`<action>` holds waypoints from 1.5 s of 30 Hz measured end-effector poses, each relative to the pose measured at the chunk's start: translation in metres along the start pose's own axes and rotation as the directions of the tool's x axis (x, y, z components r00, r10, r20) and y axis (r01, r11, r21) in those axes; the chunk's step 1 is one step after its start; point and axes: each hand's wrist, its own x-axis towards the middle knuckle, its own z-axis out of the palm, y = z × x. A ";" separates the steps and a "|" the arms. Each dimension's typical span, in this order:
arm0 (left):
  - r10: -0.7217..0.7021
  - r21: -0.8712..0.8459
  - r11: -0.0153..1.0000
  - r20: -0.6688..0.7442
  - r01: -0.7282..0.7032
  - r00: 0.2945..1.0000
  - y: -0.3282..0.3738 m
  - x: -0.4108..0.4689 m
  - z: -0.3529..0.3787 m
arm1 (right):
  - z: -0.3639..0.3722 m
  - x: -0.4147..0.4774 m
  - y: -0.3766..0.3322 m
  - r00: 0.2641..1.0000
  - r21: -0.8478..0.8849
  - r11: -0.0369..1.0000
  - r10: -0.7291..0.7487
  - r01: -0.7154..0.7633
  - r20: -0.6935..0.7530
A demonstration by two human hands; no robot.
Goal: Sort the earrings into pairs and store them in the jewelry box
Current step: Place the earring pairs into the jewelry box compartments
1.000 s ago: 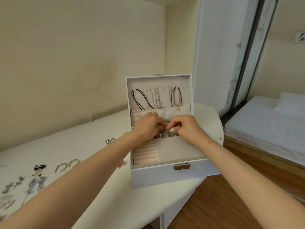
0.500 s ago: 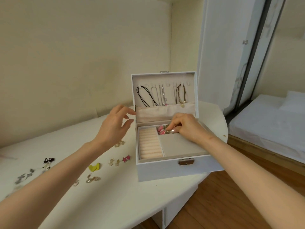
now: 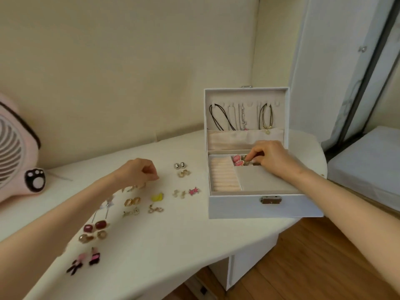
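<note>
The white jewelry box (image 3: 238,204) stands open on the right of the table (image 3: 151,245), with necklaces hanging in its lid. My right hand (image 3: 272,159) reaches into the back compartment and pinches a small greyish earring (image 3: 252,163) next to a pink pair (image 3: 238,160). My left hand (image 3: 138,172) hovers over the table left of the box with fingers loosely curled and nothing visible in them, just above small gold earrings (image 3: 134,187). Paired earrings lie spread on the table: cameo studs (image 3: 179,165), pink stars (image 3: 193,190), a yellow pair (image 3: 157,197), gold hoops (image 3: 132,201), dark red stones (image 3: 95,226).
A pink fan (image 3: 13,148) stands at the far left by the wall. The table's curved front edge drops to a wooden floor (image 3: 313,267). A bed (image 3: 368,161) and a sliding wardrobe door (image 3: 337,72) lie to the right behind the box.
My left hand left the box and moved left and down over the earrings on the table. My right hand stayed in the back compartment. The view swung left, showing more earrings and the fan.
</note>
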 end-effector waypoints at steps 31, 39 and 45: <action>-0.159 0.138 0.978 -0.009 0.159 0.987 -0.058 -0.009 -0.010 | 0.124 0.042 -0.192 0.876 0.015 0.947 -0.304 0.322 0.374; -0.118 0.146 0.979 -0.171 0.143 0.978 -0.056 -0.014 -0.001 | 0.178 0.061 -0.198 0.854 -0.128 0.969 -0.120 0.212 0.507; -0.068 0.007 0.997 -0.290 0.074 0.955 -0.044 -0.019 -0.005 | 0.164 0.056 -0.193 0.915 0.028 0.984 -0.175 0.177 0.364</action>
